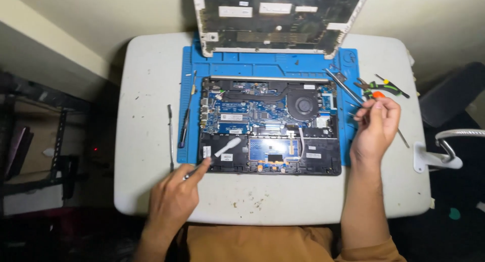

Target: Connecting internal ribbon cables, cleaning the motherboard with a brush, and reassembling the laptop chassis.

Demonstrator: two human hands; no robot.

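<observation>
Laptop [270, 123] opened up on blue mat [262, 67]. Left hand [174, 196] grip pinches slim tool, index touching chassis corner. Right hand [376, 123] grip pinches screwdriver [401, 136].

Opened laptop base [270, 125] lying flat mid-table, blue circuit board and round fan exposed, thin metal tool [188, 175] at its near-left corner

The removed back cover [275, 19] is cut off by the top edge. My right hand [376, 125] hides part of a screwdriver [391, 118]; its tip is too small to tell.
</observation>
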